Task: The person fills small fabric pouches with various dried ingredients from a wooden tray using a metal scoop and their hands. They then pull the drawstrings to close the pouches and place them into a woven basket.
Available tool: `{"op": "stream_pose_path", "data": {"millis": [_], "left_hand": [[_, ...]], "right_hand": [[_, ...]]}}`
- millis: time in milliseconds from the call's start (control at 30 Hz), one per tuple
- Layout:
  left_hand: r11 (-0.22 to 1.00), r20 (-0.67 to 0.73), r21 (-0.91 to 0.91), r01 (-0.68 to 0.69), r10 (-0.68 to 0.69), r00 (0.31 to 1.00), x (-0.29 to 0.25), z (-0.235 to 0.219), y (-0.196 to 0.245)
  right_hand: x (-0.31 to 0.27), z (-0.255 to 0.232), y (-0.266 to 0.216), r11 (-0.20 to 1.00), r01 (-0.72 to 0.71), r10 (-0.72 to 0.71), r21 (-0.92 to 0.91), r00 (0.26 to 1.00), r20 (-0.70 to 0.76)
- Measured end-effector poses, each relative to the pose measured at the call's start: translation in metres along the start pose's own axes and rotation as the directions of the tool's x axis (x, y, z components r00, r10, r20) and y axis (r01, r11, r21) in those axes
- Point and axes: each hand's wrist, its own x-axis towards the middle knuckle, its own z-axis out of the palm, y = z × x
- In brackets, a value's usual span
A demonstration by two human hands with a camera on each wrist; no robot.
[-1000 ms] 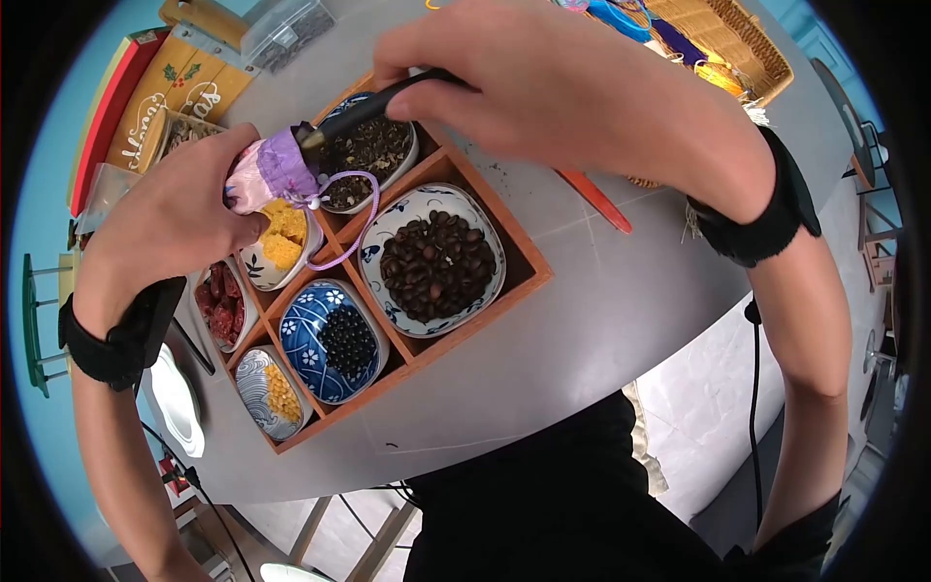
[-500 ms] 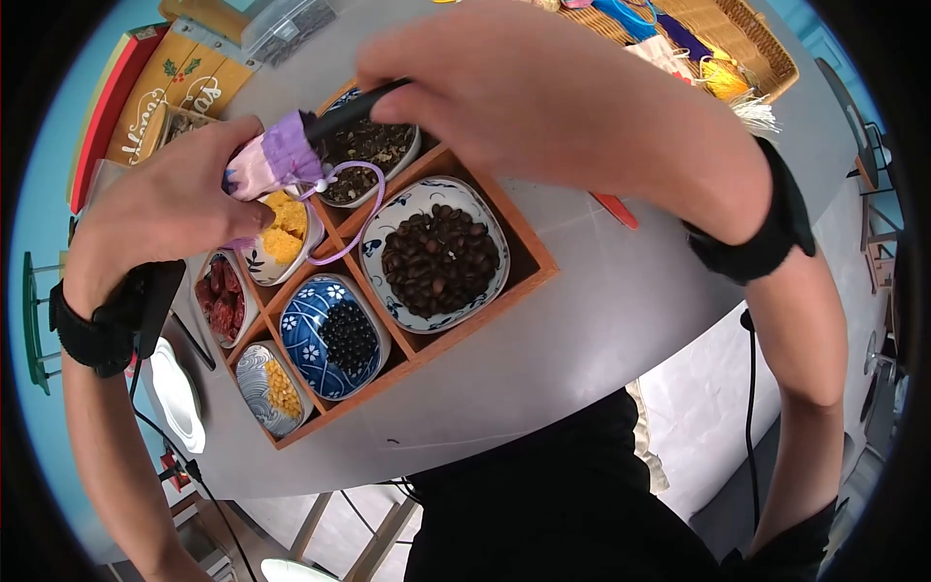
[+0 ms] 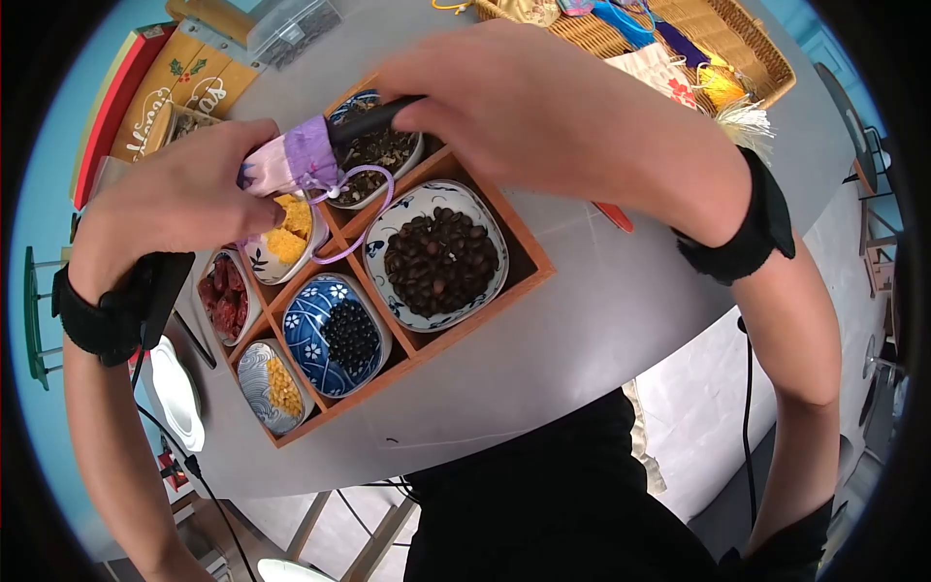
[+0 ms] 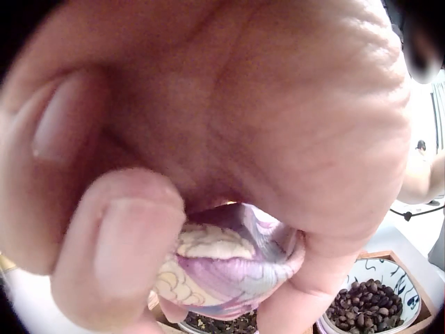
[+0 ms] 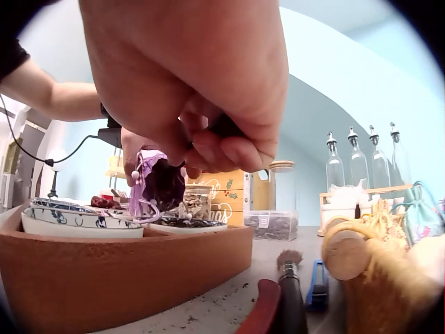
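Observation:
In the head view my left hand [image 3: 184, 194] grips a small purple and pink cloth pouch [image 3: 291, 160] above the divided wooden box [image 3: 446, 330]. My right hand [image 3: 524, 107] holds a black handle [image 3: 378, 118], whose far end meets the pouch's mouth. The right wrist view shows the pouch [image 5: 161, 184] with its mouth wide and dark inside, and my right hand [image 5: 201, 76] curled round the dark handle. A purple cord loop hangs from the pouch over the bowls. Below the pouch lie the dried leaf bowl [image 3: 388, 150] and yellow pieces [image 3: 289, 238].
Other bowls hold dark beans [image 3: 441, 262], black berries [image 3: 351, 335], red dried fruit [image 3: 225, 296] and yellow bits [image 3: 283, 388]. A wicker tray [image 3: 756, 48] with tassels stands at the back right. A brush [image 5: 290, 292] and a blue cutter [image 5: 318, 285] lie beside the box.
The pouch and my left hand have shifted slightly right. The metal end of the black-handled tool, visible earlier at the pouch's mouth, is now out of sight.

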Motion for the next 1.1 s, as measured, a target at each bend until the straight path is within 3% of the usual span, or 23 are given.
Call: {"op": "stream_pose_path", "data": {"millis": [67, 100, 133, 200, 267, 300, 333, 367, 433, 467, 500, 567, 633, 667, 733, 767, 833, 867, 933, 967, 1033, 1067, 1100], "left_hand": [[1.000, -0.011, -0.001, 0.009, -0.009, 1.000, 0.000, -0.001, -0.005], [1.000, -0.015, 0.004, 0.011, -0.011, 1.000, 0.000, -0.001, -0.006], [1.000, -0.012, 0.004, 0.010, -0.010, 1.000, -0.002, 0.001, -0.005], [0.978, -0.054, -0.202, 0.058, -0.071, 0.996, -0.009, 0.004, 0.000], [0.988, -0.008, -0.138, 0.076, -0.077, 0.997, -0.005, 0.001, 0.000], [0.994, 0.040, -0.069, 0.087, -0.084, 0.996, -0.003, 0.000, 0.001], [0.994, 0.040, -0.066, 0.085, -0.082, 0.996, -0.003, 0.001, 0.000], [0.997, -0.008, -0.079, 0.006, -0.006, 1.000, -0.004, 0.004, -0.002], [0.994, -0.057, -0.081, -0.079, 0.074, 0.996, -0.003, 0.006, -0.006], [0.995, -0.070, 0.010, -0.102, 0.102, 0.992, -0.002, 0.006, -0.008], [0.987, -0.085, 0.100, -0.123, 0.131, 0.988, -0.001, 0.007, -0.011], [0.987, -0.156, 0.078, -0.144, 0.155, 0.976, -0.005, 0.013, -0.015], [0.974, -0.209, 0.183, -0.136, 0.174, 0.962, -0.009, 0.017, -0.009], [0.974, -0.207, 0.182, -0.137, 0.174, 0.963, -0.011, 0.018, -0.008], [0.969, -0.224, 0.208, -0.131, 0.178, 0.958, -0.013, 0.020, -0.006], [0.969, -0.223, 0.209, -0.132, 0.178, 0.958, -0.013, 0.021, -0.006], [0.952, -0.270, 0.224, -0.210, 0.267, 0.925, -0.012, 0.021, -0.008], [0.951, -0.271, 0.226, -0.211, 0.270, 0.924, -0.010, 0.022, -0.009], [0.939, -0.318, 0.253, -0.232, 0.307, 0.897, -0.007, 0.025, -0.013], [0.942, -0.318, 0.248, -0.227, 0.301, 0.899, -0.007, 0.025, -0.014], [0.947, -0.330, 0.282, -0.156, 0.248, 0.911, -0.006, 0.026, -0.012], [0.948, -0.333, 0.279, -0.153, 0.245, 0.911, -0.007, 0.025, -0.013], [0.947, -0.326, 0.274, -0.169, 0.256, 0.910, -0.007, 0.025, -0.014]], "right_hand": [[-0.003, -0.017, 0.000, 0.999, 0.003, -0.003, -0.033, 1.000, -0.021], [0.007, -0.047, -0.010, 0.981, -0.181, 0.160, 0.073, 0.959, 0.235], [0.011, -0.063, -0.016, 0.917, -0.378, 0.276, 0.123, 0.828, 0.488], [0.008, -0.059, -0.018, 0.940, -0.305, 0.208, 0.154, 0.869, 0.449], [0.005, -0.043, -0.014, 0.959, -0.217, 0.130, 0.181, 0.907, 0.400], [0.001, -0.018, -0.005, 1.000, -0.014, 0.013, 0.001, 0.948, 0.317], [0.000, -0.001, -0.001, 0.966, 0.173, -0.120, -0.194, 0.959, 0.258], [0.004, 0.007, -0.003, 0.965, 0.171, -0.118, -0.197, 0.959, 0.256], [0.011, 0.016, -0.006, 0.983, 0.064, -0.071, 0.173, 0.997, 0.035], [0.012, 0.015, -0.004, 0.984, 0.062, -0.068, 0.168, 0.997, 0.030], [0.014, 0.012, -0.001, 0.982, 0.079, -0.093, 0.171, 0.993, 0.078], [0.015, 0.006, 0.001, 0.980, 0.099, -0.122, 0.175, 0.985, 0.126], [0.012, -0.008, -0.001, 0.949, -0.148, 0.069, 0.279, 0.959, 0.275], [0.013, -0.010, -0.002, 0.948, -0.150, 0.070, 0.280, 0.959, 0.276], [0.014, -0.012, -0.002, 0.921, -0.319, 0.235, 0.224, 0.912, 0.335], [0.015, -0.008, -0.001, 0.920, -0.320, 0.236, 0.225, 0.913, 0.334], [0.017, -0.002, -0.004, 0.942, -0.088, 0.017, 0.322, 0.976, 0.219], [0.016, -0.002, -0.005, 0.943, -0.088, 0.018, 0.320, 0.976, 0.217], [0.016, -0.003, -0.012, 0.917, -0.292, 0.195, 0.271, 0.922, 0.333], [0.015, -0.004, -0.011, 0.917, -0.290, 0.190, 0.275, 0.922, 0.338], [0.007, -0.012, -0.011, 0.985, -0.171, 0.169, 0.008, 0.979, 0.115], [0.005, -0.024, -0.010, 0.986, -0.167, 0.165, 0.009, 0.979, 0.117], [0.008, -0.043, -0.015, 0.982, -0.157, 0.128, 0.105, 0.962, 0.240]]}}
